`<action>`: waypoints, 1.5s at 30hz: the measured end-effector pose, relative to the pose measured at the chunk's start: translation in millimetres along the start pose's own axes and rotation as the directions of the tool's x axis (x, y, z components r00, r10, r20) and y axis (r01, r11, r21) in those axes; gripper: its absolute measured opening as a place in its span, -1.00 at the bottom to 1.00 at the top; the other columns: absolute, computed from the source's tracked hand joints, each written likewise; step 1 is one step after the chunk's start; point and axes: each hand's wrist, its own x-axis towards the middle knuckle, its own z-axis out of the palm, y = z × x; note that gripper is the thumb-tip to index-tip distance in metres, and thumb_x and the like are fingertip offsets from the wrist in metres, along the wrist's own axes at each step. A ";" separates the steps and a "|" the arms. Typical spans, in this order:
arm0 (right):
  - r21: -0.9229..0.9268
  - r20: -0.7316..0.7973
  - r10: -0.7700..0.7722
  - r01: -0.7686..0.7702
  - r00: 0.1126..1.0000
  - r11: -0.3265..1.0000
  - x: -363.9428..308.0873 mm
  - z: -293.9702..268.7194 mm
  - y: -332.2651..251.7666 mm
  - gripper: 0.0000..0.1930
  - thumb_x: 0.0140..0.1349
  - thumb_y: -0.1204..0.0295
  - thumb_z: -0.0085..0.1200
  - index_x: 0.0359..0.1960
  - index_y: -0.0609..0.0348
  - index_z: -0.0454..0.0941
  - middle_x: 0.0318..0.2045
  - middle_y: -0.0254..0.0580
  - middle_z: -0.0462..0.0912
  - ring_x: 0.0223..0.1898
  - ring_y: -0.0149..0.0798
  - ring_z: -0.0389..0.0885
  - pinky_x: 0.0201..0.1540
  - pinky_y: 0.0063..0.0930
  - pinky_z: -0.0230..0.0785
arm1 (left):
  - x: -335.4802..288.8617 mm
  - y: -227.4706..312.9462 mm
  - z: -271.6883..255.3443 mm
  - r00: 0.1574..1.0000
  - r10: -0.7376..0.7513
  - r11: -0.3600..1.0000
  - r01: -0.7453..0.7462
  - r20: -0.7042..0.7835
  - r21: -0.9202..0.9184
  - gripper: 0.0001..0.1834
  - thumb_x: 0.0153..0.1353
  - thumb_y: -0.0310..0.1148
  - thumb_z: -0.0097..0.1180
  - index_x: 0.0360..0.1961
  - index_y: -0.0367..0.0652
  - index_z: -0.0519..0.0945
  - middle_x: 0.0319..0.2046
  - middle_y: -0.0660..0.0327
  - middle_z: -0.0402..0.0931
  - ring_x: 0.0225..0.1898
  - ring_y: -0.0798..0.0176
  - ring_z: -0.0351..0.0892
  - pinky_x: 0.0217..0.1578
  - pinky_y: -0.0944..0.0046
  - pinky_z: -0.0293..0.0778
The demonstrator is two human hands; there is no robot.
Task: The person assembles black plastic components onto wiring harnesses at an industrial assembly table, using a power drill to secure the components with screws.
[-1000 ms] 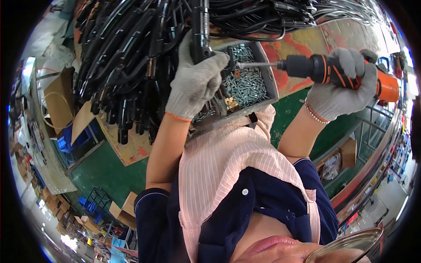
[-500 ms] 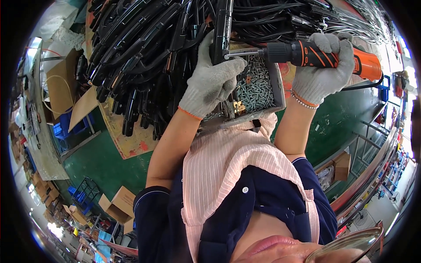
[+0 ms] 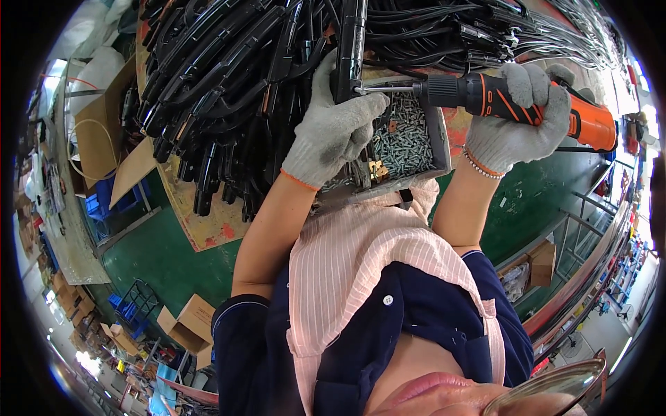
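My gloved left hand [image 3: 335,128] is closed around the lower end of a long black plastic part [image 3: 352,48], which stands upright in the picture. In my gloved right hand [image 3: 524,114] is an orange and black electric screwdriver [image 3: 485,97], its long bit pointing left. The bit's tip meets the side of the black part near its lower end, just above my left thumb and fingers. Whether a screw sits at the tip is too small to tell. Below the bit, a grey tray [image 3: 442,149] holds many small silver screws [image 3: 409,139] and a few brass-coloured pieces [image 3: 378,169].
A big heap of similar black parts [image 3: 222,76] covers the worn table [image 3: 201,232] on the left. Black and grey cables [image 3: 430,41] spread over the far right. Open cardboard boxes [image 3: 191,322] stand on the green floor [image 3: 170,260].
My right hand and the screwdriver's rear end have shifted slightly right and downward, so the tool tilts more. The bit's tip stays at the black part; my left hand has hardly moved.
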 end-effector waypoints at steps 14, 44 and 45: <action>-0.128 0.133 -0.021 0.039 0.991 0.991 -2.3 19.8 -0.9 -0.73 0.19 0.57 0.00 -0.05 0.14 0.39 -0.60 -0.35 0.27 -0.64 -0.43 0.18 -0.56 -0.52 0.17 | -0.2 2.3 6.7 1.000 0.007 0.999 -0.006 -0.017 0.037 0.03 0.07 -0.55 0.25 0.43 -0.10 -0.17 -0.53 0.30 0.41 -0.74 0.48 0.32 -0.80 0.45 0.21; -0.334 0.172 -0.052 0.108 0.984 0.936 -10.9 59.2 17.3 -0.63 0.17 0.64 -0.01 0.03 0.22 0.30 -0.57 -0.20 0.38 -0.64 -0.33 0.32 -0.54 -0.45 0.31 | -8.5 14.4 13.0 0.999 -0.019 0.994 0.024 -0.049 0.110 -0.12 0.12 -0.58 0.24 0.35 -0.25 -0.06 -0.50 0.27 0.42 -0.71 0.49 0.33 -0.77 0.49 0.24; -0.281 0.171 -0.049 0.096 0.984 0.955 -9.0 55.1 19.7 -0.59 0.18 0.70 -0.03 0.08 0.25 0.27 -0.55 -0.06 0.50 -0.65 -0.22 0.44 -0.55 -0.36 0.43 | -6.0 11.8 8.7 0.999 -0.036 0.997 0.038 -0.036 0.068 -0.13 0.12 -0.57 0.24 0.35 -0.20 -0.04 -0.49 0.28 0.42 -0.71 0.49 0.33 -0.76 0.49 0.24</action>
